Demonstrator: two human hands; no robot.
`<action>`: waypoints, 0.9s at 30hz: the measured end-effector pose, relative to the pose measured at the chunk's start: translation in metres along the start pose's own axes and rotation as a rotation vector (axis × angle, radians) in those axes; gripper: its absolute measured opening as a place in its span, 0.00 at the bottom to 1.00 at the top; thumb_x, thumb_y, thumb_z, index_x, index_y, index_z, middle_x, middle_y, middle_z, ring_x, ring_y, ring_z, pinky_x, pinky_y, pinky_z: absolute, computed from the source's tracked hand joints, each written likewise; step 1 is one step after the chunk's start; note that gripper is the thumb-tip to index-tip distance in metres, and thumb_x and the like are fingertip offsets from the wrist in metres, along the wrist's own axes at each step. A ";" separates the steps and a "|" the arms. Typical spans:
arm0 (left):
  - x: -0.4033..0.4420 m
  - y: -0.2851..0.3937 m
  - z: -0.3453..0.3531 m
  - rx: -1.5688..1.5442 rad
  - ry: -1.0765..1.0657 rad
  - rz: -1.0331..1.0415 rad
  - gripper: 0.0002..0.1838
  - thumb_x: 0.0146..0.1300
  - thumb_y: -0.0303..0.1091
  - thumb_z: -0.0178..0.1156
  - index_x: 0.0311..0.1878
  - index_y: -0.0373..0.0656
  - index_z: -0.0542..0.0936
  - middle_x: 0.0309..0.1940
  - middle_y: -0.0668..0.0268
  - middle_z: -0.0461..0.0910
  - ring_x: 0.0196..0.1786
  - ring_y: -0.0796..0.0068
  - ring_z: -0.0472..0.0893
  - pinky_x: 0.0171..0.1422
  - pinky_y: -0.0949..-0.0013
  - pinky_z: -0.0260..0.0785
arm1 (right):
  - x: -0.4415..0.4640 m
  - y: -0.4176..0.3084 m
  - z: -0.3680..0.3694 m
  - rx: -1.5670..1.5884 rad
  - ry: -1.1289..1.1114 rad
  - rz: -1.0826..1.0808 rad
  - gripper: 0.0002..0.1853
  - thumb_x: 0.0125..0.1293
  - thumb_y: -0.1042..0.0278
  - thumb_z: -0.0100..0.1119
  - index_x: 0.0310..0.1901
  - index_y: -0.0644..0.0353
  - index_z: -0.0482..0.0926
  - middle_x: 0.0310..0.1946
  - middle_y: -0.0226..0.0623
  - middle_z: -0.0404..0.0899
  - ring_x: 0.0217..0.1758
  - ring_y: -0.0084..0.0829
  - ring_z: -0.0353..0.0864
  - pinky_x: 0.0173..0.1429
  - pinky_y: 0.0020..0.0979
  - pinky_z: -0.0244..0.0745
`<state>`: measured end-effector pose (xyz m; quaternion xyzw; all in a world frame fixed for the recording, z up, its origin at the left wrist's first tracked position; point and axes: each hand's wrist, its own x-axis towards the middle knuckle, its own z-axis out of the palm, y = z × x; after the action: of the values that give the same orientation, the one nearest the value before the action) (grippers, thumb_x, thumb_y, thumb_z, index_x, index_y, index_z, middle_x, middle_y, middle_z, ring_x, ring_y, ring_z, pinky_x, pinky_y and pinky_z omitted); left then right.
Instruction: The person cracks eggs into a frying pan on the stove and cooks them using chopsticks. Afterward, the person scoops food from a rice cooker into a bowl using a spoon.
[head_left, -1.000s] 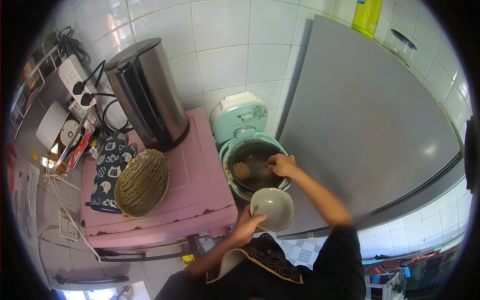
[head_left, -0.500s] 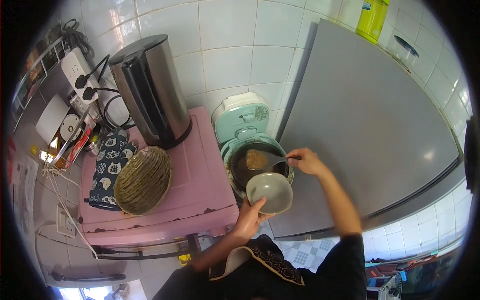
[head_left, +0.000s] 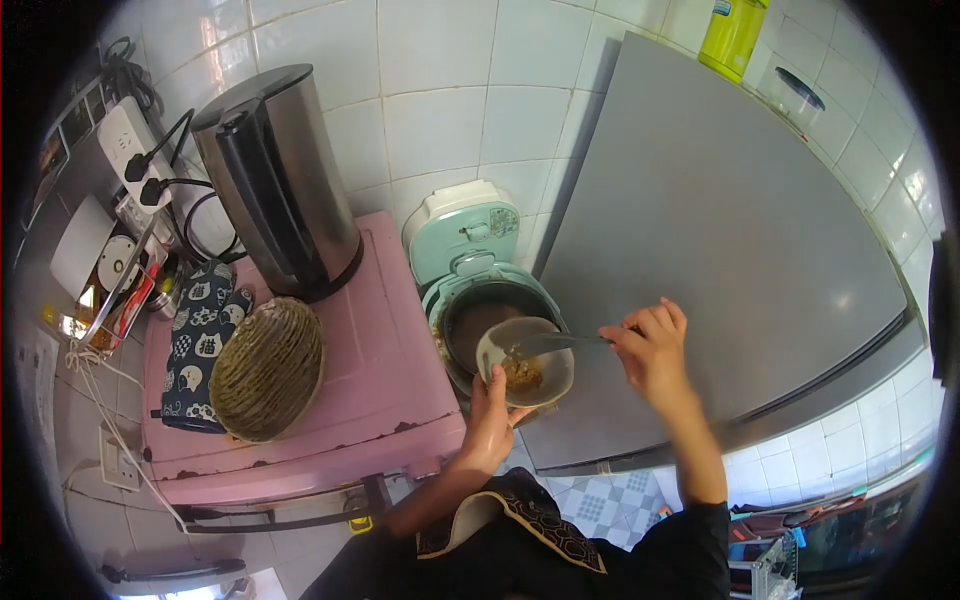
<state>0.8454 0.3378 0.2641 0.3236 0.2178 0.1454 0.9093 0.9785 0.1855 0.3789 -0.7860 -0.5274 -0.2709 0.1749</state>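
My left hand (head_left: 488,425) grips a grey-beige ceramic bowl (head_left: 562,384) by its near side, thumb over the rim. Brown, grainy food (head_left: 523,376) lies in the bottom of that bowl. From the right, my right hand (head_left: 652,352) pinches the handle of a grey rice paddle (head_left: 550,343); its blade reaches tilted down into the bowl. Just behind and partly covered by the bowl is a rice cooker (head_left: 462,246) with its mint-green lid raised. Inside its dark inner pot (head_left: 490,303) a brownish content shows.
On the left, a pink cabinet top (head_left: 375,350) bears a steel kettle (head_left: 285,180), a ribbed oval dish (head_left: 268,370) and a patterned oven mitt (head_left: 200,345). A large grey refrigerator (head_left: 730,260) stands to the right. A power strip (head_left: 130,150) hangs at the left wall.
The paddle, loaded with food above the pot before, has come down into the bowl, and food now lies there. My right hand moved right and slightly nearer.
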 end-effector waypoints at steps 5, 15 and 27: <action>-0.002 0.000 0.000 0.009 0.009 -0.004 0.28 0.67 0.51 0.44 0.63 0.46 0.54 0.61 0.62 0.58 0.62 0.65 0.65 0.59 0.50 0.67 | 0.007 0.006 0.011 -0.012 0.061 -0.003 0.12 0.48 0.75 0.62 0.36 0.50 0.81 0.28 0.29 0.69 0.37 0.31 0.68 0.60 0.45 0.54; -0.025 -0.006 -0.012 0.111 -0.069 -0.195 0.26 0.69 0.50 0.40 0.63 0.44 0.56 0.58 0.60 0.65 0.59 0.64 0.69 0.58 0.54 0.70 | 0.030 0.044 0.156 -0.314 -0.273 -0.039 0.07 0.53 0.64 0.58 0.33 0.52 0.82 0.28 0.34 0.74 0.41 0.33 0.69 0.48 0.36 0.58; -0.031 -0.011 -0.026 0.147 -0.047 -0.188 0.23 0.70 0.46 0.39 0.63 0.44 0.56 0.58 0.58 0.65 0.58 0.62 0.71 0.56 0.55 0.71 | 0.042 0.025 0.187 -0.169 -0.426 -0.102 0.11 0.53 0.56 0.58 0.35 0.49 0.80 0.30 0.32 0.76 0.41 0.32 0.74 0.49 0.39 0.60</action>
<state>0.8075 0.3311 0.2477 0.3707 0.2357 0.0355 0.8976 1.0593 0.3115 0.2561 -0.8095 -0.5671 -0.1508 -0.0208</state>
